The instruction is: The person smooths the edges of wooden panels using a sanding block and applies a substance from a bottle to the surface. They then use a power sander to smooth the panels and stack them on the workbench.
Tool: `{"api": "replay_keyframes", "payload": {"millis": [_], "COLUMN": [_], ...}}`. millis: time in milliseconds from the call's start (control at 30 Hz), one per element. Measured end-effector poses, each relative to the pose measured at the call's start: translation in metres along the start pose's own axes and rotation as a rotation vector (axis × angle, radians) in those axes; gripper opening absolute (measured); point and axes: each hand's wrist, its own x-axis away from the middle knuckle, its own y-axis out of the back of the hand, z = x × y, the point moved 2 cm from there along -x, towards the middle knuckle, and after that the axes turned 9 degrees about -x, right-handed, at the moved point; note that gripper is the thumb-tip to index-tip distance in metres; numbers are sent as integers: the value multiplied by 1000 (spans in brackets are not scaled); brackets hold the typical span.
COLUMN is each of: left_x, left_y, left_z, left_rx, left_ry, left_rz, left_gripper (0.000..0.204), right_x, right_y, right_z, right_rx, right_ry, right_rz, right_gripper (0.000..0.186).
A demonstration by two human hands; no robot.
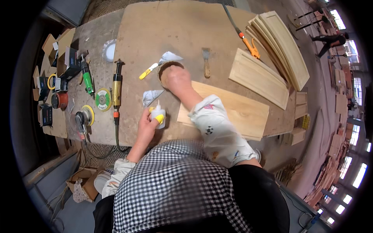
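Note:
My left hand (146,126) holds a small translucent squeeze bottle (159,118) with a thin nozzle, close to the table's front edge. Yellow wrapping shows on its fingers. Farther in, my right hand (176,79) reaches into a round brown bowl (163,80), its fingers curled in; whatever they pinch is hidden. Pale grey crumpled pieces (152,97) lie between the two hands, and another grey piece (171,56) sits just behind the bowl. A yellow-and-white stick-like tool (148,72) is left of the bowl. Under my right forearm lies a flat wooden panel (229,108).
A putty knife (206,64) and an orange air gun (250,46) lie farther back. Stacked cabinet-door panels (285,48) stand at the right. On the left are a gold air tool (117,85), a green one (88,77), an orbital sander (83,118) and open boxes (70,62).

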Motion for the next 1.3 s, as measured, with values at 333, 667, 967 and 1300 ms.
{"api": "replay_keyframes", "payload": {"millis": [333, 667, 967, 1300], "left_x": [-7, -12, -9, -4], "left_y": [-16, -27, -18, -18], "left_z": [-5, -6, -3, -5], "left_rx": [-45, -90, -68, -46], "left_ry": [15, 53, 52, 54], "left_rz": [79, 95, 62, 38], "left_gripper": [29, 25, 27, 25], "right_x": [170, 184, 167, 151], "right_y": [133, 116, 115, 100], "right_z": [-37, -48, -51, -44], "right_rx": [-222, -129, -115, -79], "right_ry": [-451, -427, -454, -355], "right_rz": [-355, -368, -335, -334], "right_gripper": [4, 6, 4, 5]}}
